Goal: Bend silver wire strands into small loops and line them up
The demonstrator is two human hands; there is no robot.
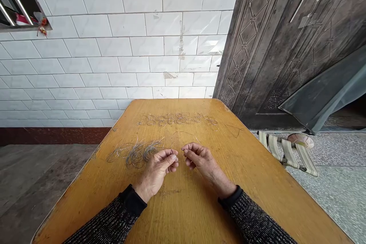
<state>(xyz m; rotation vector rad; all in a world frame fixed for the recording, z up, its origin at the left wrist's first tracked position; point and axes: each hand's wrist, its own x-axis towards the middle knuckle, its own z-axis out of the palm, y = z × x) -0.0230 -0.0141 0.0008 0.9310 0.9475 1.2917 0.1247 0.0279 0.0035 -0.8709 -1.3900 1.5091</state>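
My left hand (161, 167) and my right hand (201, 160) are close together above the middle of the wooden table (183, 206). Both are closed, with thumb and forefinger pinched on a thin wire (184, 132). The wire arches up between them toward the far side of the table. Just left of my left hand lies a tangled bundle of loose wires (137, 152). Farther back, a row of wire loops (177, 118) stretches across the table. The exact wire ends at my fingertips are too fine to make out.
A white tiled wall (114, 53) rises behind the table's far edge. At the right are a dark carved door (265, 45) and a grey curtain (331, 87). A striped strap seat (286, 152) with a round object (301, 140) stands beside the table's right edge. A barred window (17, 0) is at upper left.
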